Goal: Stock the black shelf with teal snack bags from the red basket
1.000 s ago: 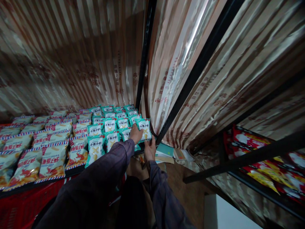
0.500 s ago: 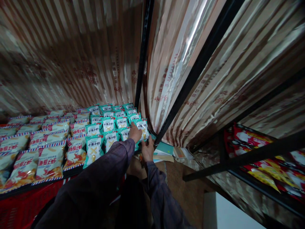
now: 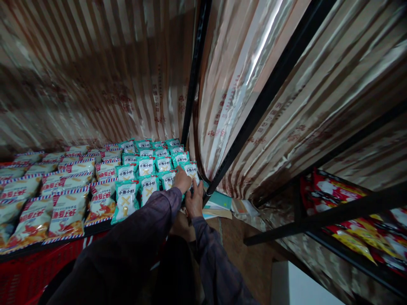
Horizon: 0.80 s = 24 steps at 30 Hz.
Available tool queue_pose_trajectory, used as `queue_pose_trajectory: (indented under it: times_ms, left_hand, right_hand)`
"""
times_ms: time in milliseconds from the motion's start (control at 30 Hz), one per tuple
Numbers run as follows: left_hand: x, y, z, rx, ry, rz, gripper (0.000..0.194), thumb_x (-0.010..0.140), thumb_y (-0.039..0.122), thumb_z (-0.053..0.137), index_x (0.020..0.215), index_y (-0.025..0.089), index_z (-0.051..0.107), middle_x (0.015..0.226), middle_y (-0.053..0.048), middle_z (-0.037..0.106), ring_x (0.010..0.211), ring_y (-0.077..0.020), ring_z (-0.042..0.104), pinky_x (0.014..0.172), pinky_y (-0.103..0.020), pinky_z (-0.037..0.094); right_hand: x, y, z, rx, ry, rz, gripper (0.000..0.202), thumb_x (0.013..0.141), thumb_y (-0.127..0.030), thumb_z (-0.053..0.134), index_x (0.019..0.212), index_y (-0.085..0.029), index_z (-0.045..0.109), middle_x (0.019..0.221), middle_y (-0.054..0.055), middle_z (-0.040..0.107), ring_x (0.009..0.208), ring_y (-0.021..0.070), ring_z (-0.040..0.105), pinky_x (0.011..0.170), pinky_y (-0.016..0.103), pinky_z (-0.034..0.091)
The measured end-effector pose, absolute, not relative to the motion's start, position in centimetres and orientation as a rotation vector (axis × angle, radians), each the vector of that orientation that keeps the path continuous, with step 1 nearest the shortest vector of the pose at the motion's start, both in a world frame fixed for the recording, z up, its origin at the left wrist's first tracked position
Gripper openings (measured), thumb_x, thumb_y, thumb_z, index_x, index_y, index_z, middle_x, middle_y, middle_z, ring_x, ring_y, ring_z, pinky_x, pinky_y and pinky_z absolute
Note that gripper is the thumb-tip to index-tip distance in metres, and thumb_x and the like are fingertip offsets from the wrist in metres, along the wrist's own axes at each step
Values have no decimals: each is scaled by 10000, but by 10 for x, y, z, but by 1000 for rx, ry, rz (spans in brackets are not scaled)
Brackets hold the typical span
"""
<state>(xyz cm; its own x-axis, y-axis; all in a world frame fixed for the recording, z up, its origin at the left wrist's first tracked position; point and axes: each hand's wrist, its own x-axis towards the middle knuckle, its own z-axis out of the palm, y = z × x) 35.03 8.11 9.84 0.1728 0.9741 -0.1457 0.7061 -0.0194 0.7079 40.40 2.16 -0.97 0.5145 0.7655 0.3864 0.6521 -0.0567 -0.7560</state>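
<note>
Rows of small teal snack bags stand at the right end of a shelf. At the right end of the front row, my left hand rests against a teal bag, its fingers bent around the bag's left side. My right hand is close beside it, at the lower right of the same bag, fingers raised and apart. The lower part of that bag is hidden behind both hands. To the left on the shelf are white bags with red print and striped edges.
Black metal posts rise just right of my hands, before pleated curtains. Books lie beyond my right hand. A red crate is below the shelf. Red and yellow bags fill another shelf, near a white box.
My right hand has moved slightly left, up against the front of the end teal bag and closer to my left hand. The view has shifted a little.
</note>
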Motion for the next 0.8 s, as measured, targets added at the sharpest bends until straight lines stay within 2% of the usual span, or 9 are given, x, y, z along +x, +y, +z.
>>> queue_pose_trajectory:
  times_ms: [133, 233, 433, 567, 800]
  left_hand:
    - [350, 76, 99, 1803, 1561, 527, 604, 783, 175, 504, 1340, 51, 305, 1107, -219, 636, 1044, -289, 621, 863, -344, 449]
    - [350, 72, 102, 1766, 1547, 548, 620, 790, 196, 510, 1352, 64, 284, 1121, -205, 636, 1041, -276, 625, 879, -333, 446]
    - [351, 67, 100, 1722, 1499, 610, 685, 816, 215, 493, 1402, 27, 192, 1307, -234, 511, 1187, -273, 528, 973, -327, 405]
    - [352, 69, 96, 1710, 1479, 631, 681, 824, 210, 482, 1407, 19, 185, 1339, -233, 477, 1218, -258, 498, 1011, -315, 376]
    - [355, 72, 99, 1713, 1506, 687, 567, 811, 201, 486, 1330, 68, 301, 1306, -211, 494, 1196, -256, 505, 994, -329, 394]
  right_hand:
    - [411, 27, -19, -1735, -1245, 63, 573, 800, -169, 365, 1371, -129, 386, 1507, 145, 229, 1413, 276, 139, 1093, 515, 242]
    - [413, 30, -23, -1720, -1278, 26, 565, 798, -155, 364, 1360, -116, 402, 1499, 150, 250, 1409, 280, 150, 1094, 525, 245]
    - [414, 35, -27, -1711, -1319, -4, 541, 817, -172, 380, 1354, -122, 422, 1473, 144, 301, 1403, 277, 160, 1103, 518, 233]
    - [414, 39, -26, -1710, -1364, -17, 523, 825, -179, 379, 1341, -119, 436, 1451, 140, 335, 1392, 271, 189, 1110, 514, 222]
    - [412, 40, -15, -1735, -1372, -21, 547, 815, -190, 386, 1360, -153, 414, 1429, 113, 387, 1358, 281, 252, 1097, 515, 242]
